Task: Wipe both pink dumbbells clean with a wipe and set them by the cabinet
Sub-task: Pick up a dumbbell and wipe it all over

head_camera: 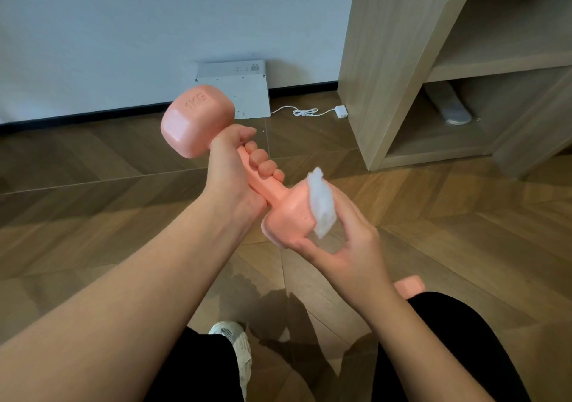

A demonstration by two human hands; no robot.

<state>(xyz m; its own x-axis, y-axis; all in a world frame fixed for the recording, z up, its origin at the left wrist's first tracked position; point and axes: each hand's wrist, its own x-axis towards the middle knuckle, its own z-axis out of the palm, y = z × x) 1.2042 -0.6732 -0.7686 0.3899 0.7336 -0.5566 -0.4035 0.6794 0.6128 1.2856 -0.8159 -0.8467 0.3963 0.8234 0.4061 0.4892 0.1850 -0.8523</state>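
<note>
While left fingers (pixel 263 162) wrap the dumbbell (pixel 198 120) handle, right fingers (pixel 346 213) press a wipe (pixel 322 203) against its lower head

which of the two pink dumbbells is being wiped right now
The held dumbbell, gripped by the left hand while the right hand presses the wipe on it; the other dumbbell lies untouched.

2 pink dumbbells: 1 in the left hand (pixel 235 166), i.e. the held dumbbell (pixel 198 117); 2nd dumbbell (pixel 408 285) just below the right hand (pixel 340 240). 1 wipe (pixel 322 206) in that hand. 1 cabinet (pixel 387 61), 1 shoe (pixel 238 349), 1 white box (pixel 241 89), 1 cable (pixel 306 111).
</note>
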